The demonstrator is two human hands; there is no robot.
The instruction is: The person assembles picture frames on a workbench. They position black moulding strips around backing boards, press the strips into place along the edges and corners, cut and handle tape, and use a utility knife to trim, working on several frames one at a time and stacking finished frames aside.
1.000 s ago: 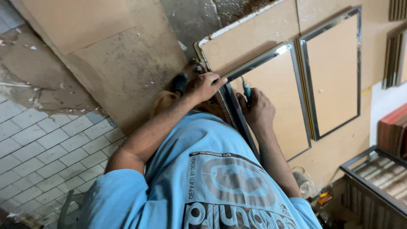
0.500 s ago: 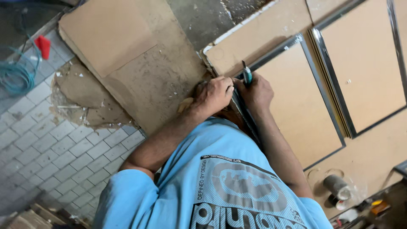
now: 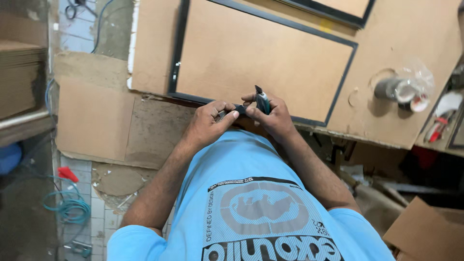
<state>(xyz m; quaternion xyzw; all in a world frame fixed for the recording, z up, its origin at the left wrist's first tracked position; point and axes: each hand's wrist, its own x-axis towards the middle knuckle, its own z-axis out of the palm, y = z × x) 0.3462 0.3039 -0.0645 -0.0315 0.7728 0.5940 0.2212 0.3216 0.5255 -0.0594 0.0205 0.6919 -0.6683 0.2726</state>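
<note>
We see our left hand (image 3: 209, 123) pinching the near edge of a brown board with a dark frame (image 3: 261, 58), thumb and fingers closed on the dark strip. Our right hand (image 3: 271, 116) is closed around a small utility knife (image 3: 262, 101), its blade pointing away from us, right at that same edge. The two hands nearly touch. The board lies flat on the brown bench (image 3: 411, 116), just beyond our blue shirt. To the far right sit rolls of tape in a clear wrap (image 3: 403, 89). At near left, a coil of teal cable (image 3: 67, 208) lies on the tiled floor.
</note>
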